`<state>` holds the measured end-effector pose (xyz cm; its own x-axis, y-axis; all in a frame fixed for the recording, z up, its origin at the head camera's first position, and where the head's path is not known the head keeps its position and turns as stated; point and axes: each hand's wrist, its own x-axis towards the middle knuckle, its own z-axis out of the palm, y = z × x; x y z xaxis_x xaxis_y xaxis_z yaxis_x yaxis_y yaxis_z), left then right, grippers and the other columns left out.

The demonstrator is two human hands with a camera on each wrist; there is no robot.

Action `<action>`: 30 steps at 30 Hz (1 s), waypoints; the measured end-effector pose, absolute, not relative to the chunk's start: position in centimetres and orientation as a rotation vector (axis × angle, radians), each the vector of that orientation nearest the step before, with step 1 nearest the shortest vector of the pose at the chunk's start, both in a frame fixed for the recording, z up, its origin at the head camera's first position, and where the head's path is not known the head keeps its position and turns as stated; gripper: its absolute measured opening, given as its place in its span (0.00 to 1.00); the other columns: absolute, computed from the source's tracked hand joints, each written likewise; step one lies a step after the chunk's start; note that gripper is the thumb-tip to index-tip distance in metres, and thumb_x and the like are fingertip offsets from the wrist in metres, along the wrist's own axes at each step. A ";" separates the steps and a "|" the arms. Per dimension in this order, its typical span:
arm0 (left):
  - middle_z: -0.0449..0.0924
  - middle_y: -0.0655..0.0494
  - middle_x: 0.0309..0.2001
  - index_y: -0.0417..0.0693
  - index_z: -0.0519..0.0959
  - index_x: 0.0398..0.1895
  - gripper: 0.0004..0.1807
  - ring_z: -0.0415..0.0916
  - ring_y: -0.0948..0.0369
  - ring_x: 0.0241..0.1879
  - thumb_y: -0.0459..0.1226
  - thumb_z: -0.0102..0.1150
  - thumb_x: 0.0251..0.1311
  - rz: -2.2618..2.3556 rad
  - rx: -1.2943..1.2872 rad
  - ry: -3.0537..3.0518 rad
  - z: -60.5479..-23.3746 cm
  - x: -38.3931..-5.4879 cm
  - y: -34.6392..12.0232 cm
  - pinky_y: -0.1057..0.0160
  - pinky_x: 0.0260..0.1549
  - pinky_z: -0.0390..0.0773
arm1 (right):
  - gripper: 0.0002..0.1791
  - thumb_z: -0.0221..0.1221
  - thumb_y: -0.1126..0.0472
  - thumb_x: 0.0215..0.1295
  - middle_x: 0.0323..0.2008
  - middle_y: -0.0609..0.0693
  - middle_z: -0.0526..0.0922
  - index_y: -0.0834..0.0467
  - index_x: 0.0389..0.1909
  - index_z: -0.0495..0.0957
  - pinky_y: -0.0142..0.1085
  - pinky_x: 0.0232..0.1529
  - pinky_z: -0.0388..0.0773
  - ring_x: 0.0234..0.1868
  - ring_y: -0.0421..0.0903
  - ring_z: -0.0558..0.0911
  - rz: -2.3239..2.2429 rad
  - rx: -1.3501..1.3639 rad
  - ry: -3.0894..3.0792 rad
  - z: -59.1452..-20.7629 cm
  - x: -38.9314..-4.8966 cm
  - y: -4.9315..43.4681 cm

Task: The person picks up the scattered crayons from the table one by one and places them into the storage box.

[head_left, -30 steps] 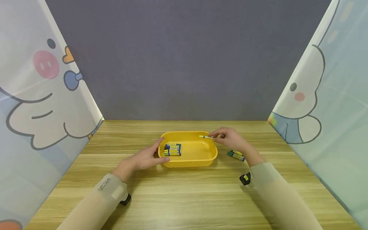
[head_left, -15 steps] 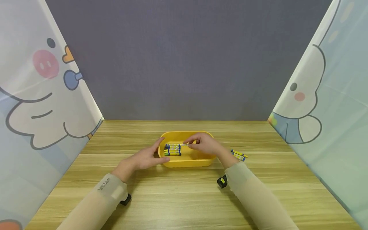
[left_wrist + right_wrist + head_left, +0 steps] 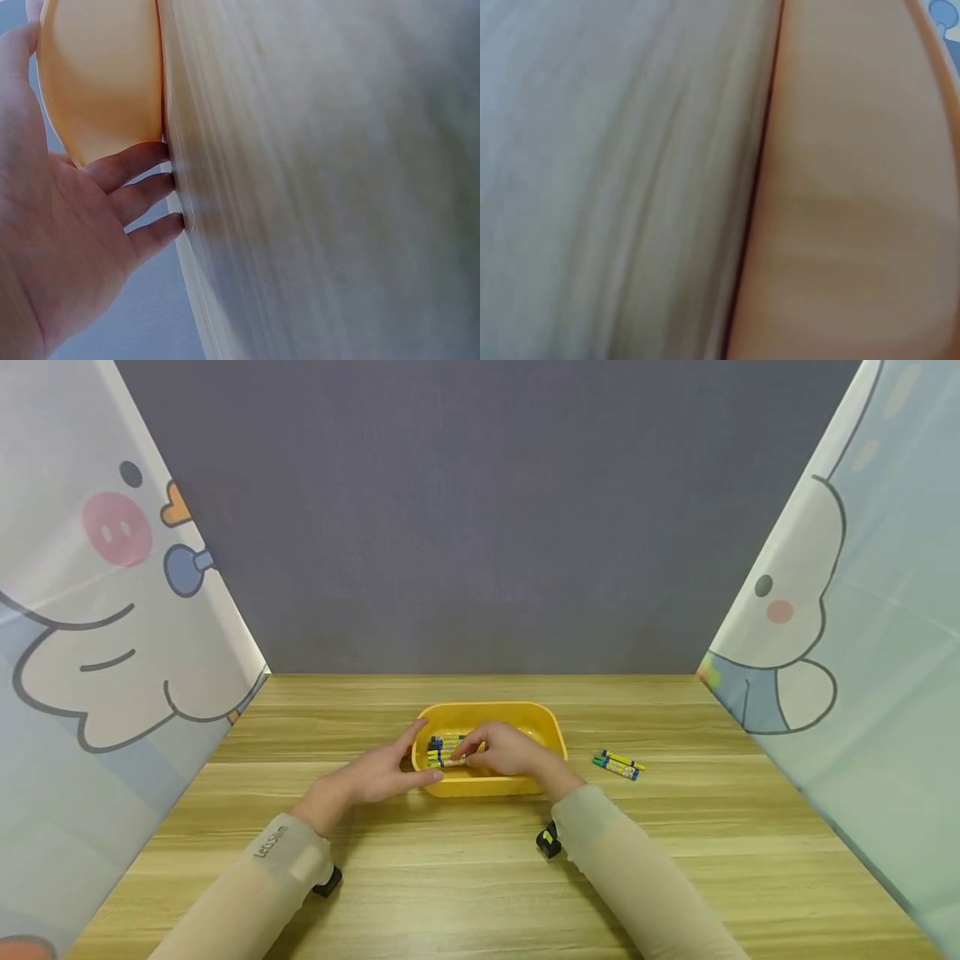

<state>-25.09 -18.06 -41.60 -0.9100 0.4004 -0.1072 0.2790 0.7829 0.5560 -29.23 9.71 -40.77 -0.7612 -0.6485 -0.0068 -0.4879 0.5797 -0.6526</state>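
Right hand (image 3: 506,750): fingers pinched on right end of one crayon (image 3: 448,764), in left part of yellow tray (image 3: 487,787). Left hand (image 3: 382,772): fingers spread apart, touching tray's left end. Counts: one tray, two loose crayons (image 3: 619,767) on table (image 3: 450,868); in-tray total partly hidden.

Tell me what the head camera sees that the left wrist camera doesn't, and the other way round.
Only the head view shows the right hand in the yellow tray, crayons inside it and two loose crayons on the wooden table to the right. Only the left wrist view shows the palm side of the left hand; the head view shows its back. Both share the left hand at the tray's end, and the table.
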 end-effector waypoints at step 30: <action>0.76 0.38 0.75 0.63 0.38 0.93 0.63 0.78 0.42 0.71 0.75 0.59 0.68 0.811 0.538 2.734 -41.7 -25.2 -18.1 0.35 0.71 0.75 | 0.11 0.69 0.64 0.75 0.46 0.42 0.89 0.48 0.49 0.95 0.37 0.48 0.81 0.42 0.40 0.81 -0.904 -0.841 2.565 -41.2 -29.2 9.0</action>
<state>-25.17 -18.13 -41.73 -0.9038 0.4104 -0.1213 0.2778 0.7782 0.5632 -29.25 9.04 -41.15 -0.7860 -0.6132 -0.0783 -0.4285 0.6318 -0.6460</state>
